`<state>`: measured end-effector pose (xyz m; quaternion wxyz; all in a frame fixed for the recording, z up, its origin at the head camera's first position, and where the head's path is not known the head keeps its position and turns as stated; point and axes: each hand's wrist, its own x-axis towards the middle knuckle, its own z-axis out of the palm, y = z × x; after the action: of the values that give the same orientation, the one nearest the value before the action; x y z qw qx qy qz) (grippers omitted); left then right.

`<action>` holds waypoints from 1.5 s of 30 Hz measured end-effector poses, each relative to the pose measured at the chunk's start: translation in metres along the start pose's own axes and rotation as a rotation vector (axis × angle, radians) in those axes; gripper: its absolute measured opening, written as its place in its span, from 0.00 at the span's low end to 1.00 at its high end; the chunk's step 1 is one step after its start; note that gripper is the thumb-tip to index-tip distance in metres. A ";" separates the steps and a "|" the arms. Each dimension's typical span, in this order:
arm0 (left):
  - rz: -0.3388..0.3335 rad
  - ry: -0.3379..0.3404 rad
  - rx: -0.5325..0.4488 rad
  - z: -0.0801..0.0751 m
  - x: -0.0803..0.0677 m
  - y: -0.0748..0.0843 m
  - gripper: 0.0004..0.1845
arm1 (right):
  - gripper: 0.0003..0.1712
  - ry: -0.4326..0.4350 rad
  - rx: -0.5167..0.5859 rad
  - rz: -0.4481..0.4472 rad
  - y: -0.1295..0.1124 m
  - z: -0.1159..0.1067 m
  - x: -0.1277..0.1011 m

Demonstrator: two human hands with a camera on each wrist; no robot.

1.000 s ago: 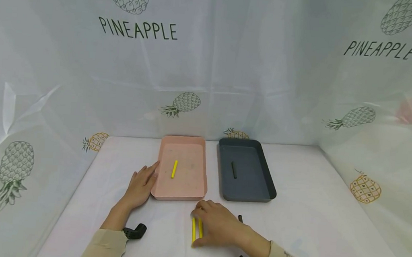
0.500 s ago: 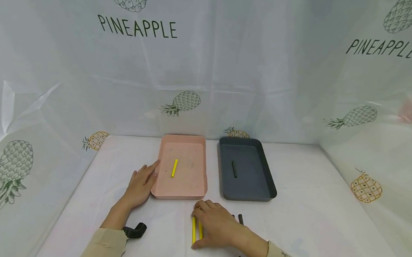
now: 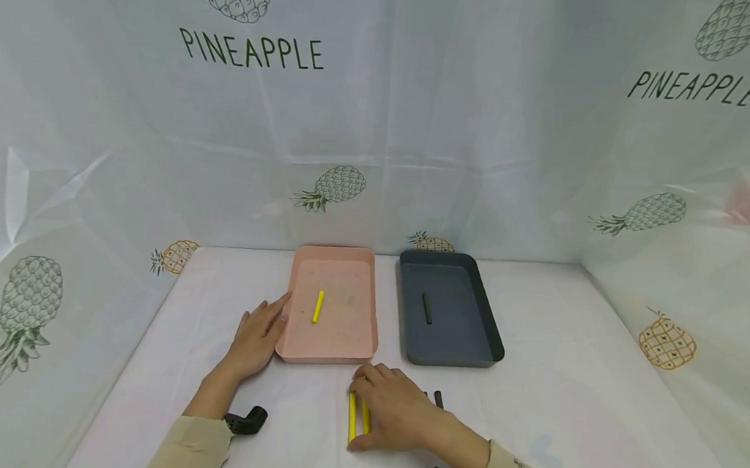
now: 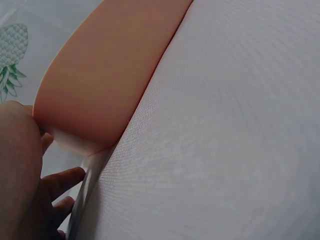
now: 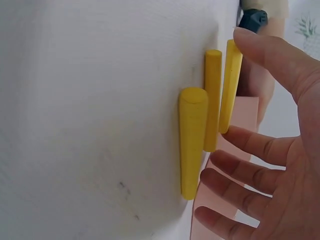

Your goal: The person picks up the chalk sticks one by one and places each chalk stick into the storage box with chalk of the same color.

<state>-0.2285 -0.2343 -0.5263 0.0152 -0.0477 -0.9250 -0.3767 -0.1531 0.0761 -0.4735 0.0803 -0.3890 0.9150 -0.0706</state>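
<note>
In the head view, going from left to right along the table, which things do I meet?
Left hand → pink tray → yellow sticks on the table → right hand → dark tray.

A dark grey tray point(image 3: 472, 344) is sitting on the white-covered desk point(image 3: 567, 396), holding one dark stick point(image 3: 426, 308). Two more dark sticks point(image 3: 438, 398) are lying near its front edge. A pale curtain point(image 3: 423, 120) printed with pineapples is hanging behind.

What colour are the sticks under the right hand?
Yellow sticks; clearest in the right wrist view.
</note>
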 end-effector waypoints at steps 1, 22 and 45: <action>0.001 0.001 0.000 0.000 0.000 0.000 0.28 | 0.41 0.002 0.010 0.001 0.000 -0.001 0.000; -0.004 0.001 -0.004 0.002 0.004 -0.004 0.28 | 0.41 0.025 0.055 0.005 0.001 -0.028 0.010; -0.009 -0.002 0.006 0.002 0.001 -0.002 0.28 | 0.43 0.081 0.065 0.040 0.010 -0.050 0.028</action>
<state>-0.2292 -0.2343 -0.5294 0.0127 -0.0440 -0.9264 -0.3738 -0.1895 0.0664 -0.4291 0.0573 -0.3645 0.9224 -0.1143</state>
